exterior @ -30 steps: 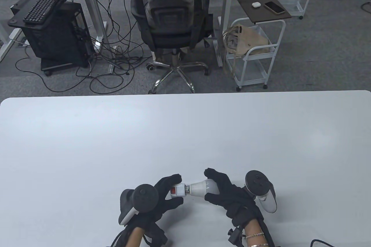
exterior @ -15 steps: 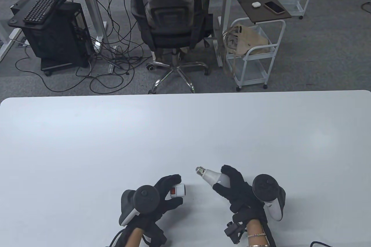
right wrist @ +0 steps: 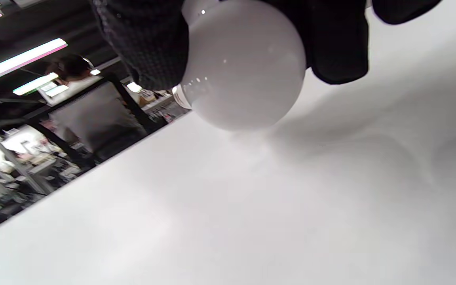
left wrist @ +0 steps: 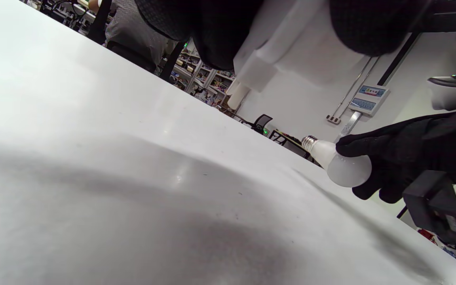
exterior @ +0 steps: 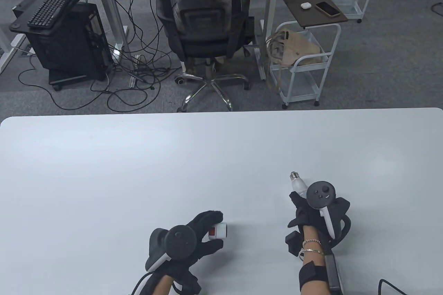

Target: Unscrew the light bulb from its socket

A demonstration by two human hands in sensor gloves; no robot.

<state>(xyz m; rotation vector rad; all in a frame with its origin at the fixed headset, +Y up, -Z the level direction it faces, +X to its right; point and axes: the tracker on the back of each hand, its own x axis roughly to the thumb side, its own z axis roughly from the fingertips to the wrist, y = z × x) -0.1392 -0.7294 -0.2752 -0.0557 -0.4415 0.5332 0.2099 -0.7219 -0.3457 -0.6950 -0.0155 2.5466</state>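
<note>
My left hand [exterior: 207,231] holds the white socket [exterior: 218,231], with a red patch on its side, just above the table near the front edge. The socket also shows under my fingers in the left wrist view [left wrist: 291,43]. My right hand [exterior: 304,208] grips the white bulb [exterior: 298,183], apart from the socket, its metal screw base pointing away from me. The bulb's round end fills the top of the right wrist view [right wrist: 244,67]. It also shows in the left wrist view [left wrist: 344,168], held by the right hand [left wrist: 402,154] low over the table.
The white table [exterior: 138,170] spans the view. Beyond its far edge stand an office chair [exterior: 204,21], a white cart with a bag [exterior: 301,60] and a computer stand with a keyboard [exterior: 52,8].
The bulb has come out of the socket. My right hand carried it right and away from me, turning its base to point away. My left hand shifted slightly right with the socket.
</note>
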